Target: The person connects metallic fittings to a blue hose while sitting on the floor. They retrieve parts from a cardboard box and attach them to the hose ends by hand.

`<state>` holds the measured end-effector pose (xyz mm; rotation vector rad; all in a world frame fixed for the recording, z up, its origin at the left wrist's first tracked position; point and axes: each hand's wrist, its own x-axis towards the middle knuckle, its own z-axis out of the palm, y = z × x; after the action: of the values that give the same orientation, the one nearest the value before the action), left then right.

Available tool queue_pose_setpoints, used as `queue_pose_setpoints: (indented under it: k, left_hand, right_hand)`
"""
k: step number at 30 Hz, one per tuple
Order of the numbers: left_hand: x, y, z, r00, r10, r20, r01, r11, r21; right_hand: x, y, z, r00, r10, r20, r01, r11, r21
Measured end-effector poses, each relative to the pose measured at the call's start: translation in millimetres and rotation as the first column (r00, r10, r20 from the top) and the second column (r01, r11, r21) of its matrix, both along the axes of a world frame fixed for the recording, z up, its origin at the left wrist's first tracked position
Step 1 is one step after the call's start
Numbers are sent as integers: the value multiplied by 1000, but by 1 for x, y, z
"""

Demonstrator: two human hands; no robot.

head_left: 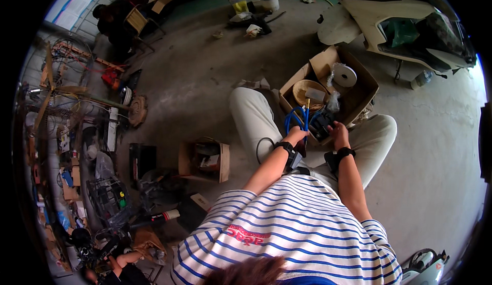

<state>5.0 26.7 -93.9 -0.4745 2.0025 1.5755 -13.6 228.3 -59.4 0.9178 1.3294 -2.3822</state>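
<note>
Head view: the person sits on a concrete floor [205, 75] with knees spread, wearing a striped shirt and light trousers, and an open cardboard box [366, 88] stands between the legs, just ahead of the hands. The left hand [296, 135] is closed around a bundle of blue cables [297, 117], which loops upward from the fist toward the near edge of the box. The right hand [339, 131] rests on a black device [322, 123] at the box's near corner; its fingers curl over the object, but whether they clamp it cannot be determined at this size. Both wrists carry black straps. Inside the box lie a white tape roll [344, 75] and a round woven basket [306, 91], well apart from the hands. A smaller open carton [205, 161] stands on the floor to the person's left. A cluttered rack of tools [61, 131] runs along the left rim.
</note>
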Motion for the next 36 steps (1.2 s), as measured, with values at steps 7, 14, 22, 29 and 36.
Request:
queue_pose_setpoints:
  k: [7,14,22,29,36]
  left_hand:
    - [-5,-4,32,955,297,12,-266,836,480]
    - [-10,3,43,968,250,-22,-114,518,848]
    - [-3,2,55,988,153,9,-124,758,641]
    - [-9,9,67,945,309,-103,-234,864,445]
    - [-5,-11,29,950,311,-18,-301,931,207]
  right_hand:
    - [8,-39,6,656,744,-127,-609,621,492]
    - [19,-35,8,421,840,-342,-73,407,911]
    - [17,-38,16,594,800,-89,-136,209,968]
    - [12,-41,47,639,766,-69,87,17,996]
    - [4,-31,32,830,490,-268,147,272,951]
